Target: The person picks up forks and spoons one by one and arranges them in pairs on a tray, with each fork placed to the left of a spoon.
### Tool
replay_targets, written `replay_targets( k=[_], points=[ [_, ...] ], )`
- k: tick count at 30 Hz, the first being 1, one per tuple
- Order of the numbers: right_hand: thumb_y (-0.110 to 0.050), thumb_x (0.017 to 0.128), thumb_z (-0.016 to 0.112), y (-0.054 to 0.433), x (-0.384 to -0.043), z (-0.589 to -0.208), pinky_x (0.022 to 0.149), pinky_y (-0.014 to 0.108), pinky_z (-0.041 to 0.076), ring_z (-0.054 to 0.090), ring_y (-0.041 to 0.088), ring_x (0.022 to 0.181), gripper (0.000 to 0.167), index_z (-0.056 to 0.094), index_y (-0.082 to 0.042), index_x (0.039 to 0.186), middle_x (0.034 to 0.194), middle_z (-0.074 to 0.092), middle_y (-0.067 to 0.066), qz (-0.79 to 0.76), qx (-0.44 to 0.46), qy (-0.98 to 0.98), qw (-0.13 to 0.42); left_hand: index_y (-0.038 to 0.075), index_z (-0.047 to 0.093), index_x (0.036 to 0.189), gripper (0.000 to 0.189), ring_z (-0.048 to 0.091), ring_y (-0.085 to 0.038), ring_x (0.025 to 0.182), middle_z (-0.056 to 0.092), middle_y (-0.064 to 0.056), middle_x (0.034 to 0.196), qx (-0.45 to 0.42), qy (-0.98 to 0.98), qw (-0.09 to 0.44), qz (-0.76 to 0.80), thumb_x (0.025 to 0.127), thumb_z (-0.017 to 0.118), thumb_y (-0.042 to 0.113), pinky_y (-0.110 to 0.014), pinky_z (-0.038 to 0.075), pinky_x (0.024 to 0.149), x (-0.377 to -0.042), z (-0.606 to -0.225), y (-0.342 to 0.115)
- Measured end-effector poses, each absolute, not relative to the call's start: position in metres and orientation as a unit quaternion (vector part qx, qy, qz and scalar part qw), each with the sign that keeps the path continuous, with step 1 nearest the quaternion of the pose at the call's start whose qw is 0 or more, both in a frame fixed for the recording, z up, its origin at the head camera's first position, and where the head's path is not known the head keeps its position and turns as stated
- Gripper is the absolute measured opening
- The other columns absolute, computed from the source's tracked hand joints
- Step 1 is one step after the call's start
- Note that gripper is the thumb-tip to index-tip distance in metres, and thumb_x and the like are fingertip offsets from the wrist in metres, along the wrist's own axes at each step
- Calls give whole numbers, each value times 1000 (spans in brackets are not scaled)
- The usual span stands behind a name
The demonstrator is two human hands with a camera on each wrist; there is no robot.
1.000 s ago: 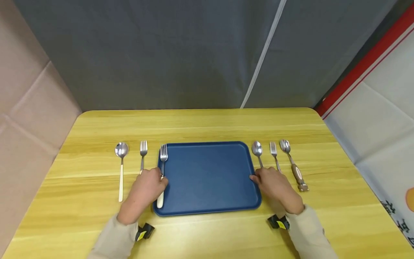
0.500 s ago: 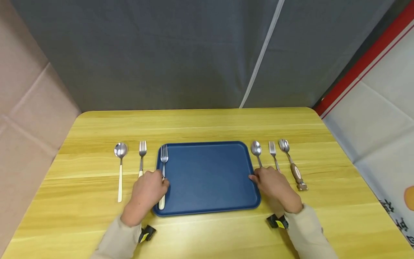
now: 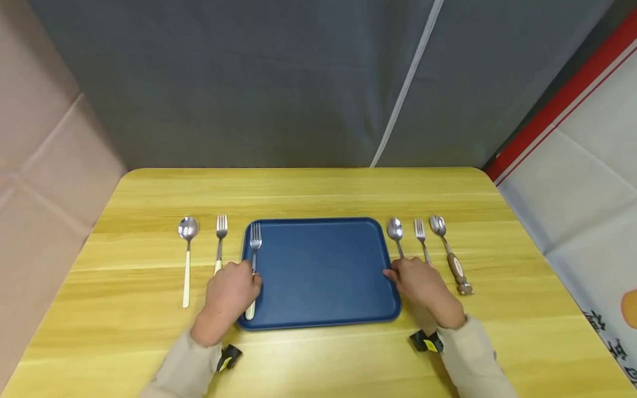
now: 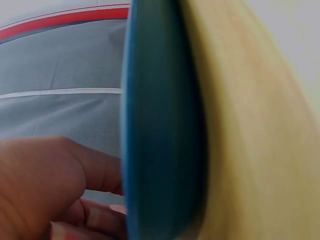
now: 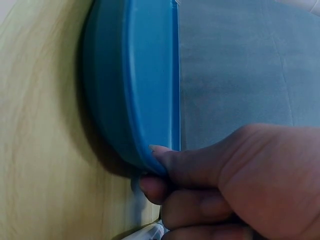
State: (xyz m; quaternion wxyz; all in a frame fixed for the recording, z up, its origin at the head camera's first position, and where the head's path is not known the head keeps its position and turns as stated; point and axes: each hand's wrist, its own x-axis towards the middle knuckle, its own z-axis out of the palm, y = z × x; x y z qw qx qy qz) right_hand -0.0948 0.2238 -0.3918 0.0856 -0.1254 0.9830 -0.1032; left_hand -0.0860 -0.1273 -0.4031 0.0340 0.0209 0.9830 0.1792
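Note:
A dark blue rectangular tray (image 3: 318,271) lies on the wooden table. On its left side is a fork (image 3: 256,237) with a cream handle, tines pointing away. My left hand (image 3: 231,293) pinches the fork's handle over the tray's left edge; the handle's end shows below the fingers. In the left wrist view, the tray's side wall (image 4: 162,120) hides the fingertips. My right hand (image 3: 418,282) grips the tray's right rim, thumb on top and fingers curled outside, as the right wrist view shows. Right beside that hand lie a spoon (image 3: 395,229) and a small fork (image 3: 420,229), their handles mostly hidden.
Left of the tray lie a cream-handled spoon (image 3: 187,260) and another cream-handled fork (image 3: 221,226). A spoon with a brown figured handle (image 3: 455,268) lies at the far right. A grey curtain (image 3: 249,88) hangs behind the table (image 3: 318,190).
My left hand has shifted slightly right, and the fork on the tray has moved a little right with it. My right hand stays at the tray's right rim.

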Motion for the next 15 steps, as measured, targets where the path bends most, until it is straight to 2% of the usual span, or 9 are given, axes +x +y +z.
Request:
replay_targets(
  k=[9, 15],
  points=[
    [-22, 95, 60, 224, -93, -392, 47, 31, 37, 45, 14, 50, 30, 53, -14, 67, 55, 43, -2, -102, -128, 983, 84, 2, 58, 75, 25, 53, -26, 48, 52, -10, 59, 30, 983, 45, 177, 90, 66, 21, -41, 42, 39, -83, -402, -127],
    [-22, 95, 60, 224, -94, -392, 47, 31, 37, 45, 13, 50, 30, 53, -14, 68, 55, 43, -2, -102, -130, 983, 79, 3, 55, 73, 33, 50, -23, 46, 49, -8, 57, 32, 979, 55, 196, 91, 66, 29, -36, 40, 39, -83, -393, -134]
  ],
)
